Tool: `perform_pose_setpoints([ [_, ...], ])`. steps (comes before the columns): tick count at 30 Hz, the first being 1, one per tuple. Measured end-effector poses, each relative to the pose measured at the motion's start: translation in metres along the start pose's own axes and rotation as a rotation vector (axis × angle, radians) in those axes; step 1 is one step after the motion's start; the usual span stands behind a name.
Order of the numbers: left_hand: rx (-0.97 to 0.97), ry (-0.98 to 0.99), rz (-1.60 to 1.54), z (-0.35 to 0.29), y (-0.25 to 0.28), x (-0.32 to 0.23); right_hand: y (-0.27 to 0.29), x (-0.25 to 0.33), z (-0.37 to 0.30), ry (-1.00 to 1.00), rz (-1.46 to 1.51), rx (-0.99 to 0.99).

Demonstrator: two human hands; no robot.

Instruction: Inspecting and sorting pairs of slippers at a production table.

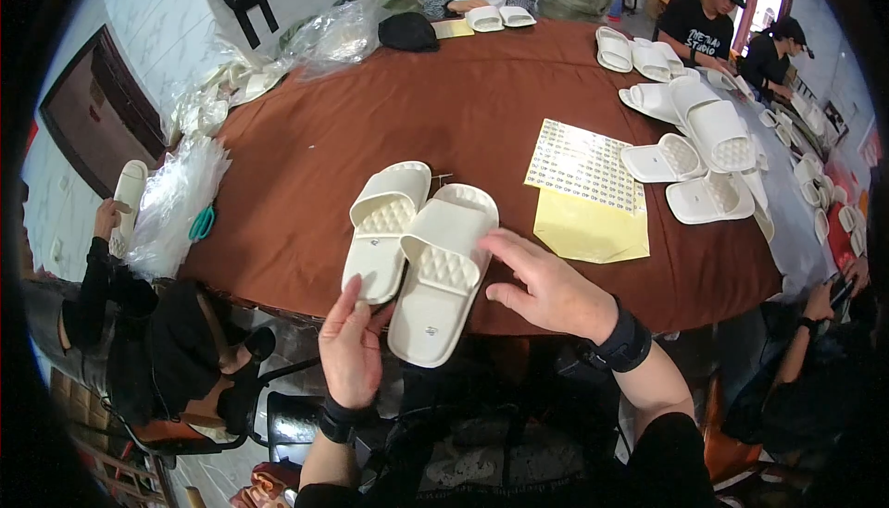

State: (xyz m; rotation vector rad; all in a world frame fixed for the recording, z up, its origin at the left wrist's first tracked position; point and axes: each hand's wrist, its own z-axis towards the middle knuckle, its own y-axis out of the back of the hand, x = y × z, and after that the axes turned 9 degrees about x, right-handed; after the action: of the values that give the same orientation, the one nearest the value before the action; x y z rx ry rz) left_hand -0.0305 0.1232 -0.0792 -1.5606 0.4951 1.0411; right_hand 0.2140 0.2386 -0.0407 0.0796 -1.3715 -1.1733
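The left hand [354, 355] reaches in from the near side, thumb pressed on the near end of the left slipper [375, 267] in a pinch, other fingers mostly hidden behind the soles, while the right hand [560, 295] angles in, loose and uncurled, fingertips at the side of the right slipper [431, 318]. That's two cream slippers at the table's [278, 184] near edge, the right overlapping the left! Farther right lie one sticker sheet [588, 161], one yellow sheet [593, 230] and a slipper pile [713, 124] too overlapped to count; at left, one pair of teal scissors [202, 223].
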Motion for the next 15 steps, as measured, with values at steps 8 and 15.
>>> perform_pose_setpoints([
  [8, 0.11, 0.051, 0.004, -0.023, -0.01, 0.022, -0.025, 0.031, -0.031, 0.009, -0.335, 0.005],
  [15, 0.187, 0.079, 0.015, -0.031, -0.007, 0.025, -0.05, 0.036, -0.049, 0.065, -0.366, 0.005],
])
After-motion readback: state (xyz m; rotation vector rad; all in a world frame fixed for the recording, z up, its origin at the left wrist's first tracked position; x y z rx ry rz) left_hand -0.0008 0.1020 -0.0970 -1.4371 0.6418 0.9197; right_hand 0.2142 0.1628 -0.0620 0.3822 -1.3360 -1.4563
